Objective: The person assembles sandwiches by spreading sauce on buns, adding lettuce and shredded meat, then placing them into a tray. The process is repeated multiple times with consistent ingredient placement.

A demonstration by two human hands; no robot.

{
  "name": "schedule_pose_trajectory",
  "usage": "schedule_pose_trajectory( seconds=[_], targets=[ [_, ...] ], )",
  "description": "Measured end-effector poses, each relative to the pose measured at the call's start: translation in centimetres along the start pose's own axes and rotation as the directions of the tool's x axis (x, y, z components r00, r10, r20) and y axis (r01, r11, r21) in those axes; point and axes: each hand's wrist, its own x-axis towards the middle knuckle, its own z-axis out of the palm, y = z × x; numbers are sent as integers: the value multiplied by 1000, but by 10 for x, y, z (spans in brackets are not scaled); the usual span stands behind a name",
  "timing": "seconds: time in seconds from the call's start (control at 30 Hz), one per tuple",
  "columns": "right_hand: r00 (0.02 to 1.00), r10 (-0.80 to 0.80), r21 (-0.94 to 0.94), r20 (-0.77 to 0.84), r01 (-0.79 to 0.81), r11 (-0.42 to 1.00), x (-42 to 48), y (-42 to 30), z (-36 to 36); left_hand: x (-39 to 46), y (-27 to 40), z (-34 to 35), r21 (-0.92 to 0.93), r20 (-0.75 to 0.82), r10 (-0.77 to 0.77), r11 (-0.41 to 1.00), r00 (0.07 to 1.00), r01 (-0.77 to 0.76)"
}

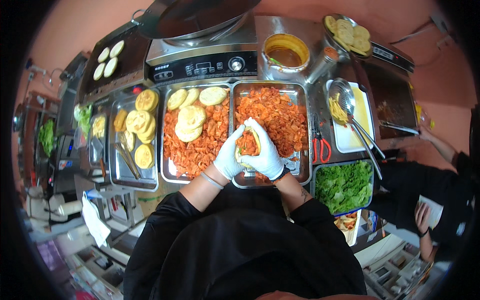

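Observation:
Both my hands wear white gloves and cup a split flatbread stuffed with reddish sliced meat and a bit of green. My left hand holds its left side, my right hand its right side, and the fingertips meet at the top. Beneath them lies a steel tray of red sauced meat slices. The steel tray to its left holds more meat, with several round flatbreads on top.
Left stands a steel tray with flatbreads and tongs. Right are red-handled scissors, a tub of lettuce and a skimmer with fries. A sauce pot stands behind. A co-worker at right holds tongs over a griddle.

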Motion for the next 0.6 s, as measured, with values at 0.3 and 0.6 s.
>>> schedule_pose_trajectory(
  seconds=[0.3,0.6],
  targets=[
    [856,-38,-245,-515,-105,964,-92,-40,35,-34,-53,19,213,64,-291,938,954,272],
    [341,107,25,-934,-237,971,-211,-87,70,-72,-177,-27,290,50,-540,813,840,505]
  ],
)
